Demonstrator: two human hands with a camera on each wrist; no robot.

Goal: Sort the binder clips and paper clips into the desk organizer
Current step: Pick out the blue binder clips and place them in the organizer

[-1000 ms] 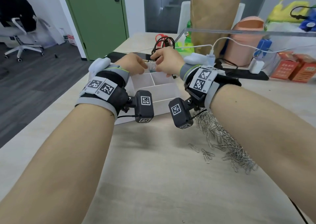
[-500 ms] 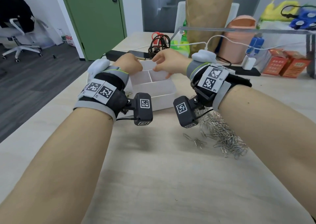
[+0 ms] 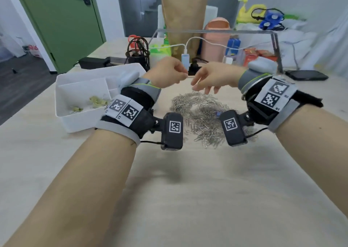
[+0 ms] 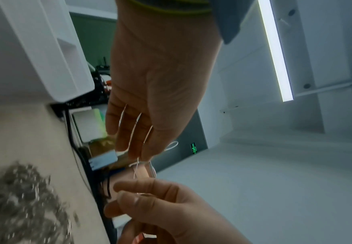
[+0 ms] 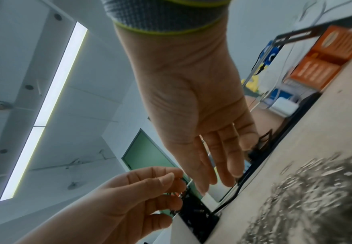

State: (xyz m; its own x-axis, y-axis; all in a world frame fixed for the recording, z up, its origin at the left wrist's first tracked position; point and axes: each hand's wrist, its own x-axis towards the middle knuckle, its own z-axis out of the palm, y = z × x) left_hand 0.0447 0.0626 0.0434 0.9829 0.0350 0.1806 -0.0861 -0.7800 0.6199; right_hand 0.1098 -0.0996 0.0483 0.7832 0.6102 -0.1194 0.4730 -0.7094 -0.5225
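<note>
The white desk organizer (image 3: 62, 77) sits at the left of the table, with yellow-green binder clips (image 3: 98, 100) in its near compartment. A heap of silver paper clips (image 3: 199, 113) lies mid-table, and a small blue item (image 3: 218, 113) shows among them. My left hand (image 3: 179, 74) hovers over the heap's far edge with fingers loosely curled and nothing visible in them. Just to the right, my right hand (image 3: 205, 86) hangs with relaxed fingers pointing down at the heap, apart from it. The right wrist view shows its fingers (image 5: 219, 173) bare above the blurred heap (image 5: 317, 198).
Along the far side stand a black mesh pen holder (image 3: 138, 56), a white charger (image 3: 185, 58) on a black power strip, a brown paper bag (image 3: 183, 20) and a pink bin (image 3: 216, 39). A dark phone (image 3: 307, 75) lies at the right. Bare wood stretches toward me.
Both hands have left the organizer and moved right, now over the paper clip heap. My view has swung right, so the organizer now sits at the left.
</note>
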